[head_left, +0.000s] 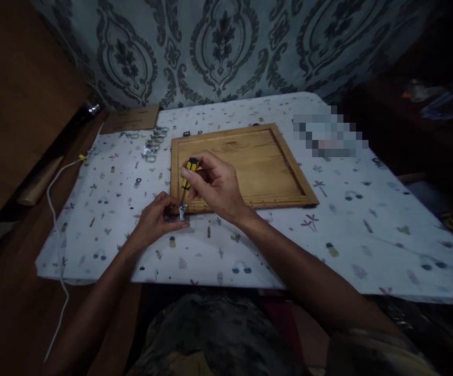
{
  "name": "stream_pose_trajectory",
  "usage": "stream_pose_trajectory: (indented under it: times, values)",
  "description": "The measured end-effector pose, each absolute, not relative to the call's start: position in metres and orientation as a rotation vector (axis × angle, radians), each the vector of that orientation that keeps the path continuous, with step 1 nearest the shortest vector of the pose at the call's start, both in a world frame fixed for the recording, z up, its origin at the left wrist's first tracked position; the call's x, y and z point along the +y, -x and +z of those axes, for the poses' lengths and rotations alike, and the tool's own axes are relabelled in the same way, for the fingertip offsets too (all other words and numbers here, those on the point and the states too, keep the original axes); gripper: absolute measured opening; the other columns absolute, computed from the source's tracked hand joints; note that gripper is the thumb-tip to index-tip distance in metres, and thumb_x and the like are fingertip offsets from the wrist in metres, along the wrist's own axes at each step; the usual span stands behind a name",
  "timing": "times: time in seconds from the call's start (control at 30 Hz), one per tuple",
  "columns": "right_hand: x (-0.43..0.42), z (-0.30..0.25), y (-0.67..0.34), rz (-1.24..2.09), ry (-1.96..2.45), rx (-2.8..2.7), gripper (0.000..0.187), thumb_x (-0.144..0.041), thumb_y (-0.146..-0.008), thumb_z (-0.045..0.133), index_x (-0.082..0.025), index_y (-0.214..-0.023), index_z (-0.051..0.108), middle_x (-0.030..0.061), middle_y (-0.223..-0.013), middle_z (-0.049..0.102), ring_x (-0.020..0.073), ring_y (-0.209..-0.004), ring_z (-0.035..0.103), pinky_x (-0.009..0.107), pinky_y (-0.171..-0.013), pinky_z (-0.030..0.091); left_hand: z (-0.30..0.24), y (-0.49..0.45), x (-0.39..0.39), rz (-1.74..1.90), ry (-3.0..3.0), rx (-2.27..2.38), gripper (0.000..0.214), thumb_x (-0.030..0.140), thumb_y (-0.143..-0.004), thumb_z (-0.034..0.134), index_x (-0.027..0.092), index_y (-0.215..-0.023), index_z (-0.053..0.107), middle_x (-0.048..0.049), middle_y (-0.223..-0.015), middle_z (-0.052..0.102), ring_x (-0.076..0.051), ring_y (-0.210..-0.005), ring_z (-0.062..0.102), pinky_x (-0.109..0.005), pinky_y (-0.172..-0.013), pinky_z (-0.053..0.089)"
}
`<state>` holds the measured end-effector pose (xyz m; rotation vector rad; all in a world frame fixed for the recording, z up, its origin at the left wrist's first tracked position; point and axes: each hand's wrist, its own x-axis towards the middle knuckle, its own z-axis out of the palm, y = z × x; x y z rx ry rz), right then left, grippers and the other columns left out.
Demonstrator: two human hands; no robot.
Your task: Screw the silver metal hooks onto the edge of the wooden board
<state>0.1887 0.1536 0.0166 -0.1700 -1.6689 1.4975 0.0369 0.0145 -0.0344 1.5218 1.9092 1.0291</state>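
Observation:
My right hand (220,185) is closed around the yellow and black handle of a screwdriver (187,180), which is tilted with its tip down. The tip meets a small metal hinge (182,210) at the near left corner of a wooden cabinet door (242,156). My left hand (158,216) is beside that corner, thumb and fingers around the hinge and seeming to steady it. Part of the hinge is hidden by the fingers. The framed door lies flat on a table with a white patterned cloth (273,250).
Several metal hinges (153,141) lie in a row at the back left, near a piece of cardboard (130,119). A white cable (57,224) hangs along the left table edge. A blurred-out item (328,133) lies at the right. A patterned curtain (222,47) closes off the back.

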Motion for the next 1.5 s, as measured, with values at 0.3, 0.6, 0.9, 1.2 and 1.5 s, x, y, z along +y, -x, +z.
stream_pose_trajectory:
  times: [0.3,0.6,0.9,1.2,1.5]
  values:
    - [0.154,0.01,-0.188,1.464,0.182,-1.741,0.035,-0.053,-0.093,0.071,-0.021,-0.092,0.058,-0.0057,-0.075,0.058,0.0066,-0.049,0.057,0.02,-0.047,0.048,-0.033,-0.036,0.015,1.012,-1.547,1.916,0.044,0.048,-0.072,0.09,0.023,-0.099,0.066,0.0008,-0.092,0.054,-0.019,-0.085,0.055,-0.031,-0.077,0.044]
    - [0.156,0.009,-0.186,1.442,0.182,-1.732,0.036,-0.054,-0.093,0.07,-0.021,-0.093,0.056,-0.0064,-0.076,0.057,0.0059,-0.048,0.058,0.02,-0.047,0.047,-0.033,-0.037,0.014,1.038,-1.552,1.907,0.046,0.052,-0.073,0.089,0.023,-0.1,0.066,0.0003,-0.094,0.055,-0.019,-0.084,0.056,-0.032,-0.077,0.044]
    - [0.154,0.012,-0.19,1.42,0.198,-1.766,0.037,-0.056,-0.093,0.07,-0.021,-0.092,0.057,-0.0044,-0.078,0.058,0.0076,-0.052,0.058,0.021,-0.048,0.048,-0.029,-0.038,0.016,0.998,-1.536,1.918,0.042,0.047,-0.072,0.089,0.024,-0.099,0.067,-0.0003,-0.093,0.057,-0.019,-0.085,0.057,-0.033,-0.077,0.047]
    - [0.148,0.017,-0.192,1.447,0.188,-1.824,0.041,-0.049,-0.085,0.08,-0.023,-0.081,0.049,-0.0069,-0.073,0.055,0.0069,-0.054,0.05,0.021,-0.049,0.043,-0.032,-0.038,0.014,0.992,-1.552,1.966,0.042,0.048,-0.073,0.089,0.025,-0.1,0.067,-0.0004,-0.094,0.06,-0.021,-0.087,0.059,-0.034,-0.077,0.048]
    - [0.156,0.021,-0.192,1.615,0.049,-1.824,0.026,-0.044,-0.096,0.067,-0.02,-0.101,0.06,-0.004,-0.081,0.061,0.007,-0.053,0.058,0.022,-0.052,0.048,-0.032,-0.037,0.016,0.995,-1.545,1.939,0.042,0.045,-0.071,0.09,0.024,-0.099,0.067,0.0013,-0.092,0.055,-0.018,-0.083,0.056,-0.032,-0.076,0.045]
